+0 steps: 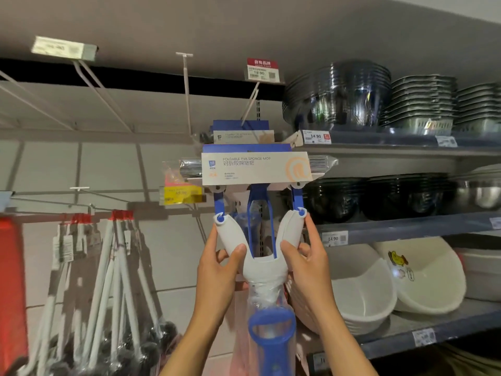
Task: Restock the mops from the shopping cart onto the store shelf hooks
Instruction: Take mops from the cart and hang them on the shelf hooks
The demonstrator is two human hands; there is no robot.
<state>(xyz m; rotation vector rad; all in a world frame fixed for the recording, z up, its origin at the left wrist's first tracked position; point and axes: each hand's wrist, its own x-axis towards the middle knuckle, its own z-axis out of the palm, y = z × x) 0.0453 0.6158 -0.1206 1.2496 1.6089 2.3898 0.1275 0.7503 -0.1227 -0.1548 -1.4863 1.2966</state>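
Note:
A foldable sponge mop (264, 270) with a white Y-shaped yoke, blue arms and a blue lever is held head-up in front of the shelf. Its labelled sponge head (254, 166) is level with a second identical mop head (242, 134) hanging behind it. My left hand (221, 270) grips the yoke's left prong, thumb on the front. My right hand (306, 260) grips the right prong, fingers reaching up to its blue pivot. A long white hook (250, 103) with a red price tag (261, 69) slopes down to the hanging mop. The cart is out of view.
Empty white hooks (187, 88) stick out at upper left. White-handled brushes (108, 280) hang at lower left beside a red item (12, 280). On the right, shelves (406, 226) hold dark bowls (339, 96), stacked baskets (423, 101) and white basins (423, 278).

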